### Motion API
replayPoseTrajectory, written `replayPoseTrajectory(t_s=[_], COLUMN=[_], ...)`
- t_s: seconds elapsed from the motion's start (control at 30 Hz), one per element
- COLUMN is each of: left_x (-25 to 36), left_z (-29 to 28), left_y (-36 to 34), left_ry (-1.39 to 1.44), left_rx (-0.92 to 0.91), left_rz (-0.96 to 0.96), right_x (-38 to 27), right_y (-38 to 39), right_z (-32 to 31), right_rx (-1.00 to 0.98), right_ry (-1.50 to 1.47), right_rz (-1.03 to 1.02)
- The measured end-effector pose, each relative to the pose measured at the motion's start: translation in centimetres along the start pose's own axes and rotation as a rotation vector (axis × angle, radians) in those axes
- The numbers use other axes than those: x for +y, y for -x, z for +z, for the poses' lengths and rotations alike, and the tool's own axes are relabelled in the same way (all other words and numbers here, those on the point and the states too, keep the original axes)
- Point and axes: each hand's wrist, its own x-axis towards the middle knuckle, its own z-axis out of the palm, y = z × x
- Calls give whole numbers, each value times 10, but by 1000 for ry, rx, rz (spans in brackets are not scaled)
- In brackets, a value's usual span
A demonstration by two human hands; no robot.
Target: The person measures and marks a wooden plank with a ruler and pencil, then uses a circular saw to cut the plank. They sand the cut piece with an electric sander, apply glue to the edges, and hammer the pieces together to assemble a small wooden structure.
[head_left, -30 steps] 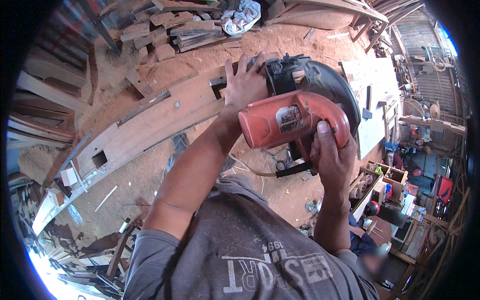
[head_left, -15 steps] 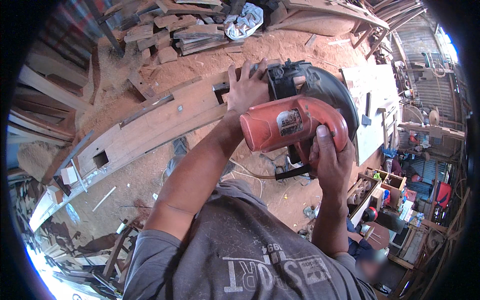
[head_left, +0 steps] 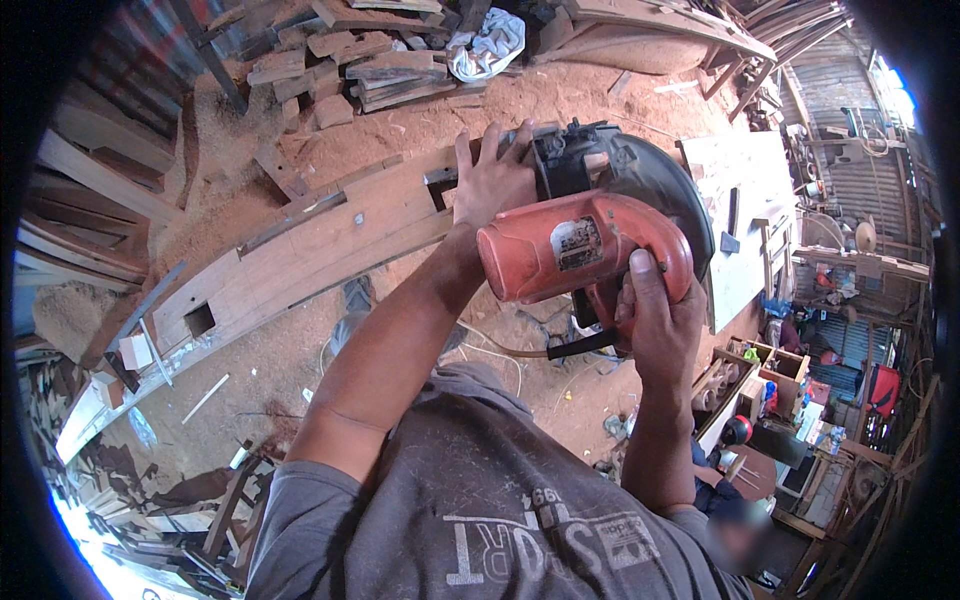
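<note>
In the head view, a red circular saw [head_left: 615, 230], at upper centre of the frame, is clamped by the right hand [head_left: 665, 315], whose fingers are wrapped round it. The left hand [head_left: 495, 190], fingers spread apart, is laid beside it on a long wooden board [head_left: 290, 255], stretched toward lower left.

A woodworking shop; stacked offcuts [head_left: 398, 66], sawdust [head_left: 222, 140], circular saw [head_left: 530, 252].

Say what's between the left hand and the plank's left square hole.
Head view: a dark cutout beside the left hand, then plank with a small grey spot.
</note>
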Motion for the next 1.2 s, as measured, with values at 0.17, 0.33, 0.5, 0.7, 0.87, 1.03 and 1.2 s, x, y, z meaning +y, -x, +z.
replayPoseTrajectory(t_s=[0.17,0.33,0.5,0.7,0.87,1.03,1.2], left_x=[0,4,4,5,4,6,4], left_z=[0,-6,-6,-12,-11,-18,-3], left_y=[2,3,4,2,2,3,4], left_ry=[-1,-8,14,23,19,-26,-57], left_rx=[14,-2,6,-61,-76,-112,17], left_rz=[-1,-15,7,-22,-26,-27,-7], right_x=[1,6,0,-1,-3,-1,-2], right_y=[-2,-4,-7,-6,-8,-11,-13], right_z=[0,-4,0,3,3,2,2], right_rx=[18,6,-4,10,-1,-11,-25], right_ry=[13,-30,-54,5,12,-26,-28], right_rz=[29,58,53,23,36,20,37])
